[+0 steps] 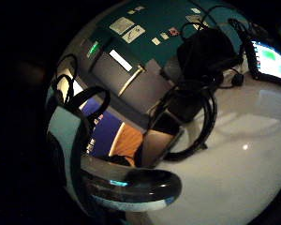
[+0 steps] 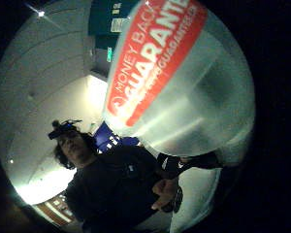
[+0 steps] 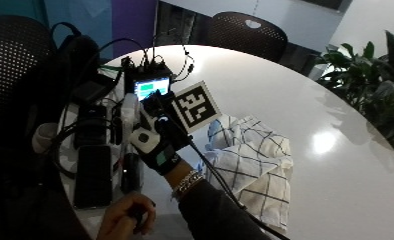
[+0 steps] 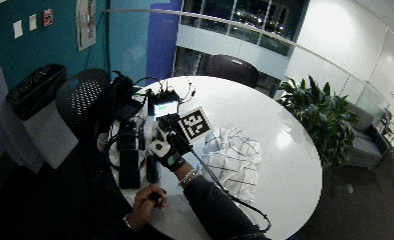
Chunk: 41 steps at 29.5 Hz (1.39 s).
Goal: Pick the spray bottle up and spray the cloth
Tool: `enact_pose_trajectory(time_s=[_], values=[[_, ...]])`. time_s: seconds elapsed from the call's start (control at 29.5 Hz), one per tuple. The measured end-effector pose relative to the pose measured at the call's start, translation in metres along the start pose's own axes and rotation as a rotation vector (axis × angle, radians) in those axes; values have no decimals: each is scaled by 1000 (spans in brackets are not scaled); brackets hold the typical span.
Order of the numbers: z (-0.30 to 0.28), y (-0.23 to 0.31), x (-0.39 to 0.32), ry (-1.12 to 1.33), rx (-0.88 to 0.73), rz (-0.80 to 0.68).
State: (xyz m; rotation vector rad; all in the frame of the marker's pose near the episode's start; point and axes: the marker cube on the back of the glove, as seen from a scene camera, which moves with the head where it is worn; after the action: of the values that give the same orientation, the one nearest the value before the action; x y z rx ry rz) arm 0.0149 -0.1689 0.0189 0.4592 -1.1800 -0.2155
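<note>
In the outside view my gloved right hand is raised over the table's left side, left of the cloth, with its fingers curled round a pale spray bottle. The bottle fills the thumb side palm view, translucent with a red "money back guarantee" label. A clear curved part of the bottle crosses the little finger side view. The white checked cloth lies crumpled on the white round table, just right of my forearm. It also shows in the wide view, cloth beside hand.
A black phone, coiled cables and a small device with a lit screen crowd the table's left edge. The bare left hand holds a small dark object near the front edge. A dark chair and a plant stand beyond the table.
</note>
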Motion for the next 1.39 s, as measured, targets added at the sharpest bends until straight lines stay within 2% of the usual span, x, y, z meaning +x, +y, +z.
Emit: enact_pose_trajectory(time_s=[0.27,0.68,0.98,1.39], values=[[8,4,1,-9,-52,-52],[19,4,2,-37,-45,-2],[16,14,3,23,-159,78],[-29,44,-6,380,-468,290]])
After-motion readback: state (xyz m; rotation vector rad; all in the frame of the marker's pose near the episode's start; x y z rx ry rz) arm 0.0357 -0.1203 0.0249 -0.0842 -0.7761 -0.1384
